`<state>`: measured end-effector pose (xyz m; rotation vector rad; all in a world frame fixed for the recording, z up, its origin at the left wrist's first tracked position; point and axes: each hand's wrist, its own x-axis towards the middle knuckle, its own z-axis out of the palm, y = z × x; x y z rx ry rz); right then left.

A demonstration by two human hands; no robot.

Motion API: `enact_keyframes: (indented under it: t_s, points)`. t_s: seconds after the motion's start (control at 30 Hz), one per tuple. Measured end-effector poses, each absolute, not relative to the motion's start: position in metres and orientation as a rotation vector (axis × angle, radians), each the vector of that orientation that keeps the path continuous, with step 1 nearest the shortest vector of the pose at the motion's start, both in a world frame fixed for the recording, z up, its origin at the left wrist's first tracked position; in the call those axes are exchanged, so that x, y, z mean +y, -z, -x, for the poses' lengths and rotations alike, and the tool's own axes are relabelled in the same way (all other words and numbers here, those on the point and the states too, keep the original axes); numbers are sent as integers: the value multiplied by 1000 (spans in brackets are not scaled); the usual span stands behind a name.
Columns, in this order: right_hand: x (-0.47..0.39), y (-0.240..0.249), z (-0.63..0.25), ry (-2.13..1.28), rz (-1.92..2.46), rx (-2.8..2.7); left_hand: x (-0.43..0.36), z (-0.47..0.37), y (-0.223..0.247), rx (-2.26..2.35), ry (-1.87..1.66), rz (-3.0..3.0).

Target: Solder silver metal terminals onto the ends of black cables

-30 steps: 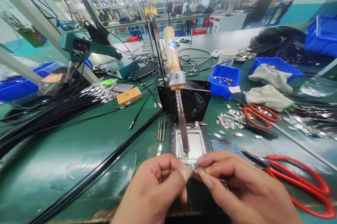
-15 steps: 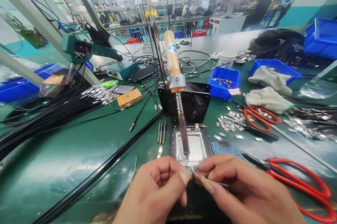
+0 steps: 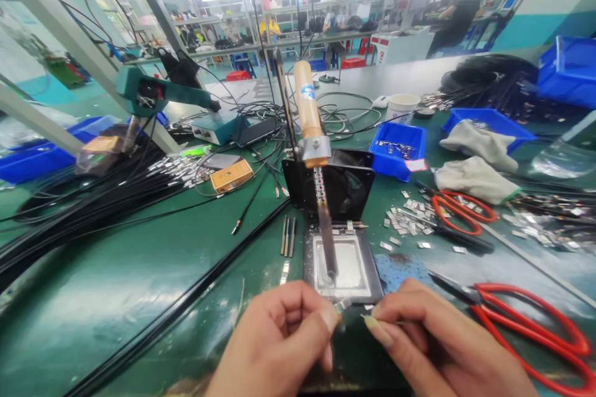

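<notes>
My left hand [image 3: 291, 328] pinches a small silvery metal connector [image 3: 343, 305] between thumb and forefinger, at the near edge of the soldering stand. My right hand [image 3: 431, 328], a little to the right, has thumb and forefinger closed on a thin wire [image 3: 363, 316]. Its tip pokes out toward the connector, with a gap between them; the rest is mostly hidden by the fingers. Just beyond my hands, a soldering iron [image 3: 310, 99] with a wooden handle is clamped pointing down. Its tip rests over a shallow metal tray [image 3: 362, 269].
Red-handled scissors [image 3: 531, 322] lie right of my right hand, near a blue sponge [image 3: 403, 269]. Loose metal connectors [image 3: 405, 221] and a blue bin [image 3: 399, 148] are farther back. Black cables [image 3: 186, 288] cross the left side. A black fan [image 3: 347, 189] stands behind the tray.
My right hand has drawn away to the right from the connector, opening a gap between the hands. My left hand stays nearly in place. The view has shifted slightly.
</notes>
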<state>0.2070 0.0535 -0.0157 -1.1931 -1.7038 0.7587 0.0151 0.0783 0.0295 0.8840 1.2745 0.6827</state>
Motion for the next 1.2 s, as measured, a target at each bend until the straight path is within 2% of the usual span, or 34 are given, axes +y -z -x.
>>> enact_keyframes:
  t_s: [0.3,0.53,1.2]
  points:
    - [57,27,-199,-723,1067,-1744,77,-14,-26,1254,-701,-867]
    - [57,19,-199,-624,1069,-1786,79,-17,-31,1243,-725,-876]
    - [65,14,-197,-619,1094,-1735,87,-17,-34,1260,-699,-844]
